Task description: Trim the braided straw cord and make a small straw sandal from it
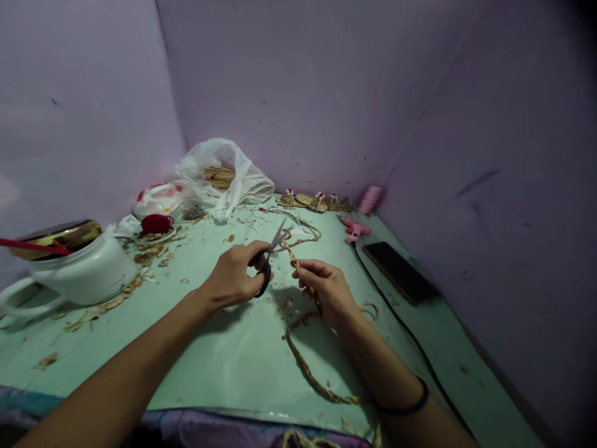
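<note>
Near the middle of the pale green table, my left hand [237, 270] is closed around the black handles of a pair of scissors [275, 244], its blades pointing up and away. Just right of it, my right hand [324, 287] pinches a braided straw cord [303, 364] between thumb and fingers. A short length of the cord rises from the pinch to beside the scissor blades; whether the blades touch it I cannot tell. Below my right hand the cord curves over the table toward the front edge. Another loop of cord [317, 230] lies beyond the hands.
At left stands a white mug [88, 277] among straw scraps. A plastic bag [219, 177] with straw pieces sits at the back. Small woven hats [319, 202], a pink spool [370, 199], a pink glue gun [357, 230] with black cable and a phone [401, 270] line the back and right.
</note>
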Available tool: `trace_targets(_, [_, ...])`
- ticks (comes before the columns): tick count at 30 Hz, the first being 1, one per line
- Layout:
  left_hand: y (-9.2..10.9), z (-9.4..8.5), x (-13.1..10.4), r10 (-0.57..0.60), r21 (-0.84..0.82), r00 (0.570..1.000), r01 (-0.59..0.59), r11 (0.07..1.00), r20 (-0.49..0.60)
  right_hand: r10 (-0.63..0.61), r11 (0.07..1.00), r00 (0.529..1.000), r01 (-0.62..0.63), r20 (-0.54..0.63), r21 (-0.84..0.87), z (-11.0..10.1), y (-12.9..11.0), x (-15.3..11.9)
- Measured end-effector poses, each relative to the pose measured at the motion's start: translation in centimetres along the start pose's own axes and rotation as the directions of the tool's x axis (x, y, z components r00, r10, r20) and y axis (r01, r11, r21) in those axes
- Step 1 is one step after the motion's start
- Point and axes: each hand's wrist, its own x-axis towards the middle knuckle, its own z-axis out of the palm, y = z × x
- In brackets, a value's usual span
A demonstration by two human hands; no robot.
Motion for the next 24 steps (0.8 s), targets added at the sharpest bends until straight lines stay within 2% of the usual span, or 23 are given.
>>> trace_targets(2, [-0.2,-0.3,-0.2,0.147,0.208,0.987,-0.157,0.966,0.063,0.004,1.0,1.0,-0.004,0.003,-0.019,-0.4,-0.3,0.2])
trace_targets(5, [-0.2,-0.2,-0.2,0.222,0.349,0.964,-0.261,0.9,0.148,-0.001,1.0,1.0,0.001,0.0,-0.017,-0.9,-0.7,0.2])
trace_targets(9, [0.1,-0.1,-0.1,0.215,0.412,0.949,-0.296,0.862,0.231,0.009,1.0,1.0,-0.009,0.009,-0.019,-0.9,-0.9,0.2])
trace_targets(15, [0.1,-0.2,-0.3,0.203,0.464,0.937,-0.32,0.826,0.284,-0.035,0.982,0.999,0.042,0.039,-0.186,-0.8,-0.5,0.2])
trace_targets(20, [0.3,-0.1,-0.4,0.165,0.486,0.926,-0.322,0.813,0.338,-0.098,0.962,0.995,0.103,0.032,-0.254,-0.8,0.1,0.4])
trace_targets(24, [0.2,0.2,-0.5,0.134,0.485,0.919,-0.314,0.816,0.37,-0.101,0.96,0.995,0.104,0.026,-0.26,-0.6,0.2,0.2])
